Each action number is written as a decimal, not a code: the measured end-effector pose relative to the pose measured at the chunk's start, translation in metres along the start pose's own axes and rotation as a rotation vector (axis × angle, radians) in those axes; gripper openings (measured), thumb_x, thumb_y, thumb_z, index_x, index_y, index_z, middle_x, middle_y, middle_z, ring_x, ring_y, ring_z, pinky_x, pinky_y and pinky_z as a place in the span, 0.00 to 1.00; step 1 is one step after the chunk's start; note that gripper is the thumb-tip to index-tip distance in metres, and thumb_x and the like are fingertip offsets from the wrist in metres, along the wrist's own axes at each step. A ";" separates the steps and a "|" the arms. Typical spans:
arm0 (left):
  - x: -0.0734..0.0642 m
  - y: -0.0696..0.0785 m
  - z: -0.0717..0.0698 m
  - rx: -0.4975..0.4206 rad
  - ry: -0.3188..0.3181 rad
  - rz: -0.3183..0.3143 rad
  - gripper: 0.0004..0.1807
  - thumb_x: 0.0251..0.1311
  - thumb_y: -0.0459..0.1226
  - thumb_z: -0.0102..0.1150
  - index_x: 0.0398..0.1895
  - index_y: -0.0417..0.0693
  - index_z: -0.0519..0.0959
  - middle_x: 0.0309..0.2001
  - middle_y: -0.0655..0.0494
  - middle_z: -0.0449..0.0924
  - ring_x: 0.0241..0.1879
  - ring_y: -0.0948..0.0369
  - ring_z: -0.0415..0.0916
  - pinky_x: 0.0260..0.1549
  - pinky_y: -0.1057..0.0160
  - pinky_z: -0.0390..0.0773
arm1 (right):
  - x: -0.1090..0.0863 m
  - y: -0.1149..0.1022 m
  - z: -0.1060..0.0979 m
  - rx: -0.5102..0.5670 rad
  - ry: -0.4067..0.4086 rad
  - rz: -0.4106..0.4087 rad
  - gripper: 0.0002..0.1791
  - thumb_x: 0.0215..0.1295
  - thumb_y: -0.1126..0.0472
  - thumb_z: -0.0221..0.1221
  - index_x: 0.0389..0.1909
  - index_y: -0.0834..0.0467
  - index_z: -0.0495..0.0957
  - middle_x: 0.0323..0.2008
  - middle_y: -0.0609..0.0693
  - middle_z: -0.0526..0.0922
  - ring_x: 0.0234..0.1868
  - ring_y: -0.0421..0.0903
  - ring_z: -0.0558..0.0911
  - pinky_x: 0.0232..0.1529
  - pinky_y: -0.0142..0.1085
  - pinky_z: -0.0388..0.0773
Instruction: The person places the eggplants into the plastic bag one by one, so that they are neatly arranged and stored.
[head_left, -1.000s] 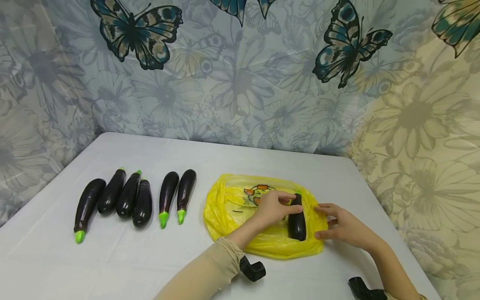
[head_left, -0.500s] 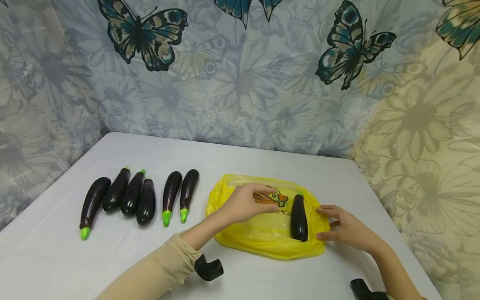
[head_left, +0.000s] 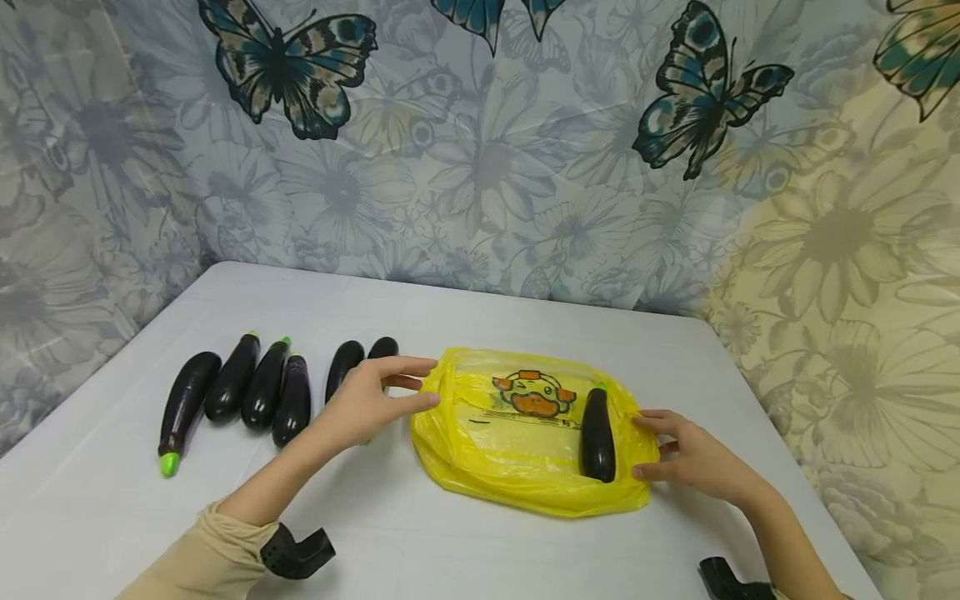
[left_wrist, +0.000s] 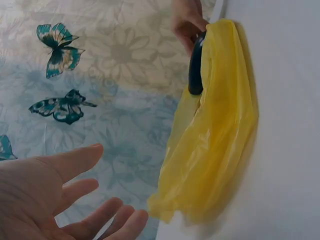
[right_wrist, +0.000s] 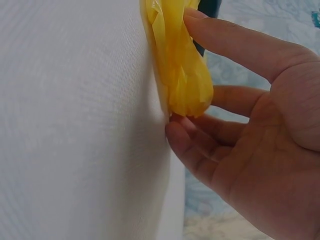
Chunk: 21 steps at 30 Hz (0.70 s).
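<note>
A yellow plastic bag [head_left: 517, 492] lies on the table with its mouth spread, a duck face printed on it. One dark eggplant [head_left: 597, 435] with a green tip lies inside, along the right side. My right hand [head_left: 693, 454] holds the bag's right edge, its thumb and curved fingers to either side of it in the right wrist view. My left hand [head_left: 371, 400] holds nothing; its fingers are spread at the bag's left edge. Partly behind that hand are two eggplants [head_left: 342, 367]. A row of several more eggplants [head_left: 242, 379] lies to the left.
A white cloth covers the table [head_left: 480, 558]. Behind it hangs a flowered curtain [head_left: 480, 183] with butterflies. A black wrist mount [head_left: 296, 552] juts from the left sleeve, and another [head_left: 731, 577] sits at the right wrist.
My left hand has let go of the eggplant in the bag and moved left to the bag's left edge, uncovering the duck print. My right hand has stayed at the right edge.
</note>
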<state>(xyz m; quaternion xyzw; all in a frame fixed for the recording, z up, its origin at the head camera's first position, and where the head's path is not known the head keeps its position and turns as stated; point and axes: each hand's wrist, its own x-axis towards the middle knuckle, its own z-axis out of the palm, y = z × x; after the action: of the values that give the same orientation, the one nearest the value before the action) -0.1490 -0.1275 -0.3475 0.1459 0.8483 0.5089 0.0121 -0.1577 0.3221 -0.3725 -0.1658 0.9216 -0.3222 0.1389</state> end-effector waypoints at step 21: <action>0.007 -0.039 -0.054 -0.046 -0.003 -0.129 0.37 0.56 0.53 0.70 0.68 0.51 0.73 0.63 0.49 0.73 0.59 0.52 0.73 0.53 0.48 0.74 | -0.001 -0.001 -0.001 0.000 -0.005 0.017 0.46 0.54 0.52 0.73 0.67 0.72 0.66 0.68 0.70 0.61 0.53 0.57 0.75 0.49 0.45 0.77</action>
<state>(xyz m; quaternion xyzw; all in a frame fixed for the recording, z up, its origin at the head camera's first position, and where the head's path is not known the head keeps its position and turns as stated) -0.1740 -0.1892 -0.3551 0.0916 0.8440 0.5262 0.0495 -0.1569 0.3220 -0.3713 -0.1588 0.9227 -0.3203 0.1440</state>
